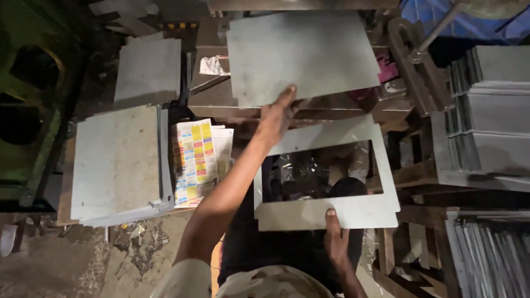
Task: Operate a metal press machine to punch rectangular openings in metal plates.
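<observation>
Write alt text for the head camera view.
A person's left hand holds a plain metal sheet on a press bed, while the right hand grips a metal frame with a rectangular cut-out. Stacked sheets lie left.

The flat rectangular metal sheet (303,55) at the far centre is dull pale grey, as is the cut-out rectangular metal frame (326,212) near the middle and the stack of grey metal plates (118,163) on the left. Beside that stack, the printed paper sheet (194,160) shows yellow, red and blue blocks on white. A crumpled blue plastic cover (441,22) lies at the far right.
</observation>
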